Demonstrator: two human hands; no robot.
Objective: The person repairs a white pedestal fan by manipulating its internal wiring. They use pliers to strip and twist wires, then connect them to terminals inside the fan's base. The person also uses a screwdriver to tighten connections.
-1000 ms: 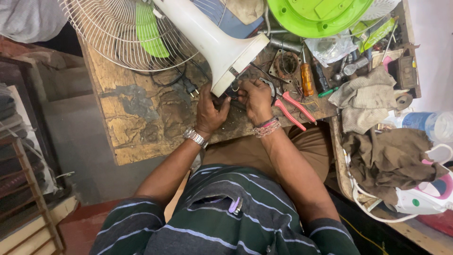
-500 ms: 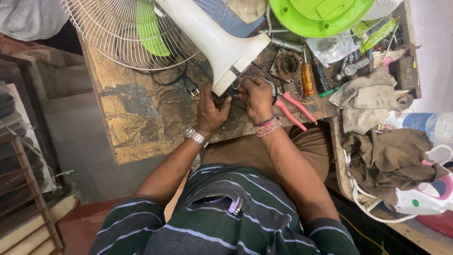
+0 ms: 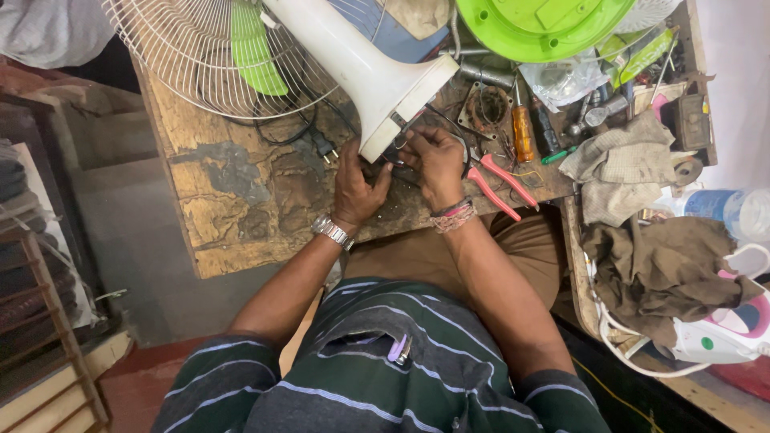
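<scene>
A white fan stand (image 3: 365,68) lies tilted across the worn wooden bench (image 3: 233,200), its wire guard (image 3: 188,48) and green blade (image 3: 255,50) at the upper left. My left hand (image 3: 357,186), with a metal watch on its wrist, rests on the bench just below the stand's open lower end. My right hand (image 3: 433,160), with bands on its wrist, is curled at that open end and pinches dark wires (image 3: 403,148) coming out of it. What exactly the fingers grip is partly hidden.
Red-handled pliers (image 3: 499,184) lie right of my right hand, beside an orange-handled screwdriver (image 3: 523,132). A black power cord and plug (image 3: 309,138) lies left of my left hand. Rags (image 3: 622,164), a green round cover (image 3: 537,22), a plastic bottle (image 3: 726,210) and a clothes iron (image 3: 722,333) crowd the right.
Both hands stay at the stand's open end. The fingers have shifted only slightly around the wires.
</scene>
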